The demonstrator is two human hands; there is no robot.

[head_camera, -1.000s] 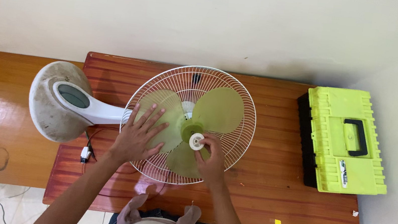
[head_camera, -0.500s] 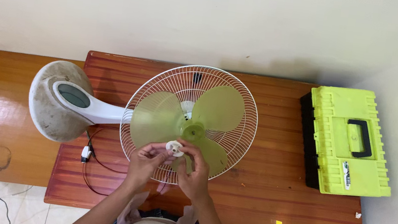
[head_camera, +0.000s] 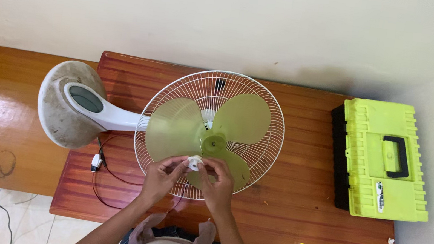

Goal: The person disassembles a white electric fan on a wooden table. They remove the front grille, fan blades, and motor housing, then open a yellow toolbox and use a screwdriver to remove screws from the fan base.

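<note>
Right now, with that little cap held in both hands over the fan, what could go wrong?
1. The white cap is pinched only by the fingertips of the left hand and right hand; it could slip into the wire guard or off the table.
2. With no cap on the hub, the green blade may sit loose.

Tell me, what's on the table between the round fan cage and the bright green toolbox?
Nothing. In the head view, only bare red-brown table lies between the white fan cage and the green toolbox.
</note>
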